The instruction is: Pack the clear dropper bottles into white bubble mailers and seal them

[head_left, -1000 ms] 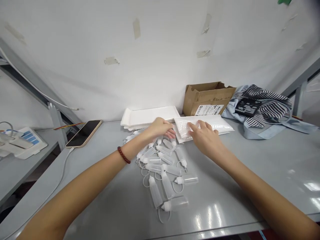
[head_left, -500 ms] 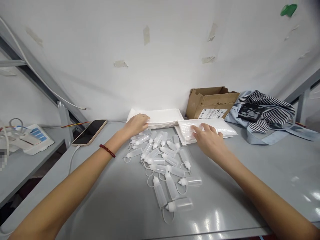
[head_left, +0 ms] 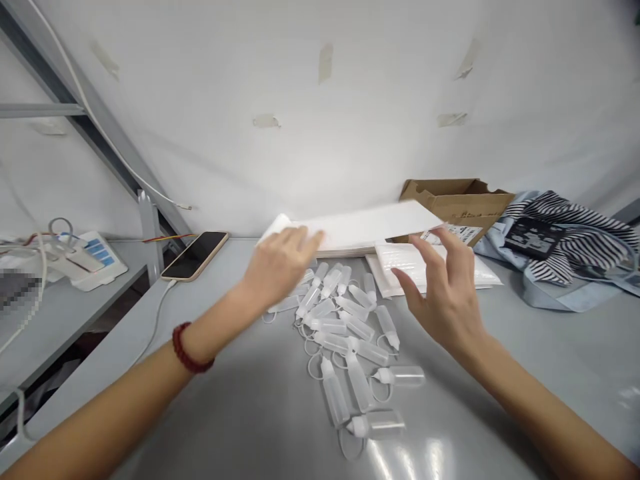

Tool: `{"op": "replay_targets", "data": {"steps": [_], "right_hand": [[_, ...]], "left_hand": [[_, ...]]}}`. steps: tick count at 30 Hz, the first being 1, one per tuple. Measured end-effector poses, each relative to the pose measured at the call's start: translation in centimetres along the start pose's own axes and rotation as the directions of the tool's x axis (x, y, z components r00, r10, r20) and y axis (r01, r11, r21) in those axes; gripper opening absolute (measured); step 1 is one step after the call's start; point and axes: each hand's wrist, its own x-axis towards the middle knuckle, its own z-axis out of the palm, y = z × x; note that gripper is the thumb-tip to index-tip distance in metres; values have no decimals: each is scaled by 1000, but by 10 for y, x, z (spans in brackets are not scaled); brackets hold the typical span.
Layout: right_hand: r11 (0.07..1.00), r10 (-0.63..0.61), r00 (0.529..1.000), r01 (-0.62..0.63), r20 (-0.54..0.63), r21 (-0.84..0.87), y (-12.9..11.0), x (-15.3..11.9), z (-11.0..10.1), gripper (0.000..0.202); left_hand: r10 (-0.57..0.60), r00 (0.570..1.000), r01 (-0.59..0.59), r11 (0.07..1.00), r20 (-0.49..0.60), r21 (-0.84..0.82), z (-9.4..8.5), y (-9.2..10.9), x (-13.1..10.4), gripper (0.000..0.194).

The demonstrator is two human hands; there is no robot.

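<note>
My left hand (head_left: 283,263), blurred by motion, grips the left end of a white bubble mailer (head_left: 373,221). The mailer is raised and tilted, its right end higher, above a stack of similar white mailers (head_left: 345,253) against the wall. My right hand (head_left: 445,287) is open, thumb and fingers spread, with its fingertips close to the mailer's right end; whether they touch it I cannot tell. Behind that hand, more white bubble mailers (head_left: 483,272) lie on the grey table. Several translucent squeeze bottles (head_left: 334,393) with capped tips and loop straps are spread in front of the stack.
A cardboard box (head_left: 463,203) with a label stands against the wall at the right. Beside it lie striped and light-blue cloth (head_left: 600,233) and a black patterned item (head_left: 534,238). A phone (head_left: 196,256) on a cable lies left, near a white power strip (head_left: 100,257).
My left hand has lifted a mailer from the stack. My right hand has come off the mailers on the right, opened and risen beside the lifted one. The view has shifted left.
</note>
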Motion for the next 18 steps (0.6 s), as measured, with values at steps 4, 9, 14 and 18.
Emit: {"op": "replay_targets", "data": {"steps": [4,9,14,18], "right_hand": [[954,-242,953,267,-181,133,-30,-6,-15,67],[950,-292,894,311,-340,3,-36,-18,-22,90],[867,-498,866,498,-46,-25,-31,-16,-23,39],[863,-495,868,497,-41,96,-21,-15,-17,38]], "left_hand": [[238,950,-229,971,-200,67,-7,35,-28,30],[313,908,-295,950,-277,108,-9,47,-45,31],[281,830,-398,903,-482,-161,-2,30,-66,27],[-215,924,-14,806,-316,-592,-1,14,-67,22]]}}
